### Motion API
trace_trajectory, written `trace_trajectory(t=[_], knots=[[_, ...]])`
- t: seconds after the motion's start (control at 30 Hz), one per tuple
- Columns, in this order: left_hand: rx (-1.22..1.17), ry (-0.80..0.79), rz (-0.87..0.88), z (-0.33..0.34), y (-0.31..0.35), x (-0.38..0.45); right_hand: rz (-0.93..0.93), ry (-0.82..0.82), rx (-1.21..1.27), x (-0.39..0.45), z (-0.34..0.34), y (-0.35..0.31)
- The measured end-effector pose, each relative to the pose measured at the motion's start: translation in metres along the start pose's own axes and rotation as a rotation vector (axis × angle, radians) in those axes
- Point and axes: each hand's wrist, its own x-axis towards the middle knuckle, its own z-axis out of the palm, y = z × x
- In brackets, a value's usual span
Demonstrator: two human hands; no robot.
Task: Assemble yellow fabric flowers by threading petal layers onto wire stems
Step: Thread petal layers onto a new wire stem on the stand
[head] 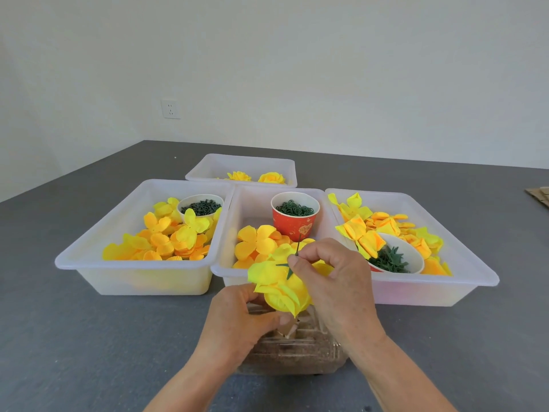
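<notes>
Both forearms are reaching in from the bottom edge and meeting just in front of the middle translucent white plastic bin (pixel 326 203), above the grey table (pixel 89 337). The left hand (pixel 237 319) is lying palm-inward and low, its fingers curling up under the half-built yellow fabric flower (pixel 282 289) and gripping it from beneath, with the thumb lying across towards the right. The right hand (pixel 335 278) is arching over the flower from the right, wrist raised, its thumb and forefinger pinching together on the thin dark green wire stem (pixel 298 246), which is sticking up out of the petals; green sepal points are showing against the yellow beside the fingertips. The flower is being held in the air between the two hands, overlapping the near rim of the middle bin. Under the hands a clear ribbed plastic box (pixel 297 349) is sitting on the table. Behind the stem a red paper cup of dark green rings (pixel 295 218) is standing in the middle bin among loose yellow petal layers (pixel 255 242).
</notes>
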Motion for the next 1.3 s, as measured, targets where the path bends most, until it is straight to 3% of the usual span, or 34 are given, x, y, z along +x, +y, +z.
trace_trajectory(t=[0.8,1.1,1.3], knots=[[0.266,0.006,0.065,-0.002,0.000,-0.001,-0.073,0.073,0.031,0.032,-0.017,-0.030],[0.435,-0.003,0.120,-0.005,0.006,-0.001,0.086,0.131,0.293,0.043,-0.020,-0.028],[0.394,0.017,0.092,-0.005,0.009,0.002,0.375,0.142,0.636,0.050,-0.019,-0.031]])
